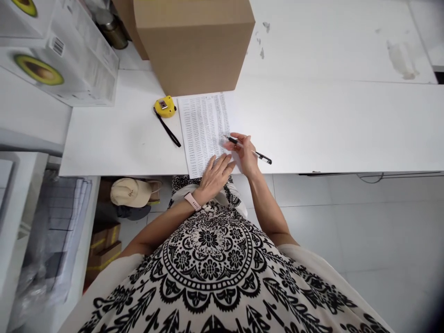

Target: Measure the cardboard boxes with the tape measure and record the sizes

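A printed sheet of paper [199, 125] with columns of small text lies at the front edge of the white table, its lower end reaching past the edge. My left hand [215, 175] rests flat on its lower right part, fingers stretched out. In my right hand [247, 155] is a pen [263, 158] with a dark tip section and a black end, held between thumb and fingers. The pen tip points at the right-hand columns; whether it touches the paper I cannot tell. Left of the sheet sits a yellow tape measure [165, 107] with a black wrist strap.
A large cardboard box [197, 55] stands right behind the paper. White boxes with avocado pictures [83, 69] are stacked at the back left, near a dark bottle [116, 34]. Below the white table [329, 125], a beige cap [130, 192] lies at left. A shelf [31, 185] stands far left.
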`<state>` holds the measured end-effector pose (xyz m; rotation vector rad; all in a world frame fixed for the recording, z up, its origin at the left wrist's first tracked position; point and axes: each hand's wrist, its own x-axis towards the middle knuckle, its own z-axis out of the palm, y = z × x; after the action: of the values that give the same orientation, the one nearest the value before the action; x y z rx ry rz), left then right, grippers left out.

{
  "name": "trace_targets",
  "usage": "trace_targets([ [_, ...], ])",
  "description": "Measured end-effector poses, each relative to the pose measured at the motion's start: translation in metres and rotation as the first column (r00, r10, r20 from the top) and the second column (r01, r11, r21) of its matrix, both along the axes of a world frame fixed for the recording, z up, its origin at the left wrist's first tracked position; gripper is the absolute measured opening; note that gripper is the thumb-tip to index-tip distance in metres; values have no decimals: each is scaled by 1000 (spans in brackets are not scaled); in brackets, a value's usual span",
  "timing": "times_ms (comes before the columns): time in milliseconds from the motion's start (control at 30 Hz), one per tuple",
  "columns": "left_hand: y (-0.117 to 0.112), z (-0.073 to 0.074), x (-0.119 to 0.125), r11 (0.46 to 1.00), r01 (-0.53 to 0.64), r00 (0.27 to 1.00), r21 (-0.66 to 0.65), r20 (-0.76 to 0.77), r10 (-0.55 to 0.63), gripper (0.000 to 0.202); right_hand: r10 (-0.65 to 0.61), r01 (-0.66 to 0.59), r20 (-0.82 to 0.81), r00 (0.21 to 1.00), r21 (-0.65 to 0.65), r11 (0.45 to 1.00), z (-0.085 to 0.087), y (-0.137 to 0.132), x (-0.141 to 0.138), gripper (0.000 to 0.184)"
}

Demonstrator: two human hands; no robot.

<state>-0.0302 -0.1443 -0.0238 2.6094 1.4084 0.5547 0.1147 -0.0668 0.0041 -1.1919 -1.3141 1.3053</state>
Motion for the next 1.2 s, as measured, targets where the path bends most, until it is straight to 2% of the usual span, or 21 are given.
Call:
trace_targets([
  [100,1,-2,-1,1000,-19,999,0,38,19,51,11,-13,70,998,24,1000,-3,5,2,54],
  [167,1,-5,-1,1000,-15,999,9,48,14,51,-67,60,130,989,58,997,-3,6,4,47],
  [267,0,-9,-1,999,-17,999,52,38,15,50,-148,132,185,972,93,987,-1,6,6,50],
  [467,-1,-13,-1,997,-25,999,74,34,22,48,-21,10,139,990,74,997,-2,6,9,38],
  [567,-1,-12,-1,997,-27,999,78,23,26,49,-55,49,109,993,54,997,-8,4,10,34],
  [667,-1,-10,-1,998,-24,1000,62,16,23,49,-126,107,179,976,109,988,-11,1,11,31],
  [867,-1,-9,-1,999,-31,999,28,25,31,49,-105,55,319,942,163,985,-10,0,12,26],
  [1000,-2,-11,-1,999,-24,999,32,30,23,50,-93,37,323,942,175,984,-10,0,12,25],
  [1200,-2,-11,0,992,-35,999,123,-35,39,47,-88,26,298,950,209,978,-11,1,12,25],
])
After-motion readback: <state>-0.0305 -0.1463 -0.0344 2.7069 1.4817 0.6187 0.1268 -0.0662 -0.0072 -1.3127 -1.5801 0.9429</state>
